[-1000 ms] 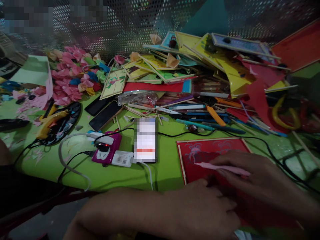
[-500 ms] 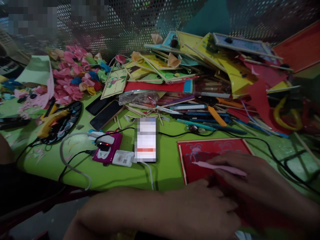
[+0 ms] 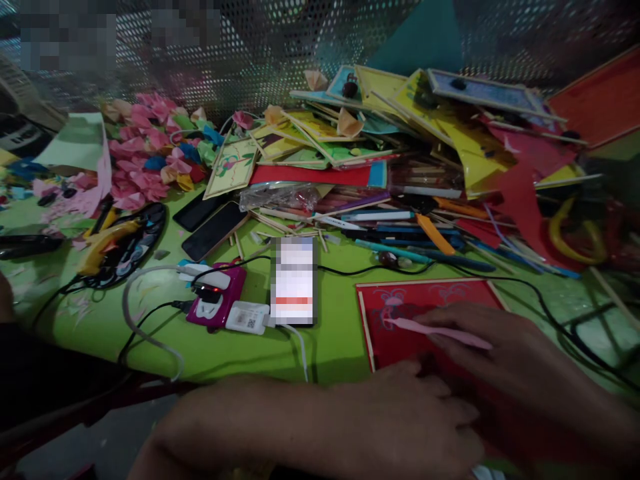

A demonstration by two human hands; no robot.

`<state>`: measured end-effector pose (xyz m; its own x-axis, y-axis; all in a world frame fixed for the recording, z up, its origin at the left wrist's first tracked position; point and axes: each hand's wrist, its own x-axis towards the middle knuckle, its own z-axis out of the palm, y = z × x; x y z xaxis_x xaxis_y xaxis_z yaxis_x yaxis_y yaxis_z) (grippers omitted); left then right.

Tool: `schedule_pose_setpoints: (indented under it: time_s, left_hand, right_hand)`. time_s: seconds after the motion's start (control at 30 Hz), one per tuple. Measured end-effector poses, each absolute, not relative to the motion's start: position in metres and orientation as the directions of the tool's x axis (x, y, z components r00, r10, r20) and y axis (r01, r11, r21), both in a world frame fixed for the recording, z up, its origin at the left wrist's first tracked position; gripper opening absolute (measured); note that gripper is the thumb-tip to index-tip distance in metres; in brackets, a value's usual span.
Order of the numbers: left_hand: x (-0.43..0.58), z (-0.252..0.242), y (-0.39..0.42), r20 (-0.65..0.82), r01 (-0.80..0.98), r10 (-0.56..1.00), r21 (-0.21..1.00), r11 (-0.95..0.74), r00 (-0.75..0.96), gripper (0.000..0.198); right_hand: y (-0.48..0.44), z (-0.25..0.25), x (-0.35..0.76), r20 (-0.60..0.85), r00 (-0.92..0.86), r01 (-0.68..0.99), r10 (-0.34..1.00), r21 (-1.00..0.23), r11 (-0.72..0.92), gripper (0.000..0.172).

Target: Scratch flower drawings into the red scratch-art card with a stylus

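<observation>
A slim pink pen [image 3: 440, 331] is pinched in my right hand [image 3: 520, 360], its tip touching a red sheet [image 3: 425, 300] edged with thin wooden sticks. Near that tip is a small line drawing [image 3: 391, 303] of a flower-like figure with pale and pink strokes; a second faint drawing lies to its right. My left hand [image 3: 420, 413] rests over the sheet's near left part, fingers loosely bent and slightly apart, with nothing seen in it. Its fingertips are partly hidden, and both hands cover much of the sheet.
Left of the sheet lie a lit phone [image 3: 295, 283] and a purple power strip [image 3: 217, 300] with cables. A yellow glue gun [image 3: 107, 247] rests on a dark tray. Behind are pink paper flowers [image 3: 145, 147], pens, sticks and stacked framed pictures [image 3: 400, 100]. A black cable passes behind the sheet.
The pen tip has shifted slightly right on the drawing, and pink strokes now show beside it. My left hand stays almost in place. The whole view has shifted a little.
</observation>
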<state>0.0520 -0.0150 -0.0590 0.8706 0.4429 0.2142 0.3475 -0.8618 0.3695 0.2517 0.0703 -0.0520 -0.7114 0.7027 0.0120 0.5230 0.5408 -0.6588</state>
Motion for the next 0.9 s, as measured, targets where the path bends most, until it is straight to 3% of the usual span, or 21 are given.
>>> schedule_pose_setpoints:
  time_s: [0.9]
  left_hand:
    - [0.0533,-0.0591,-0.0149,0.203,0.365,0.444,0.334,-0.869,0.873,0.029]
  right_hand:
    - [0.0699,-0.0505,0.2491,0.003,-0.673,0.551,0.739,-0.665,0.504,0.027]
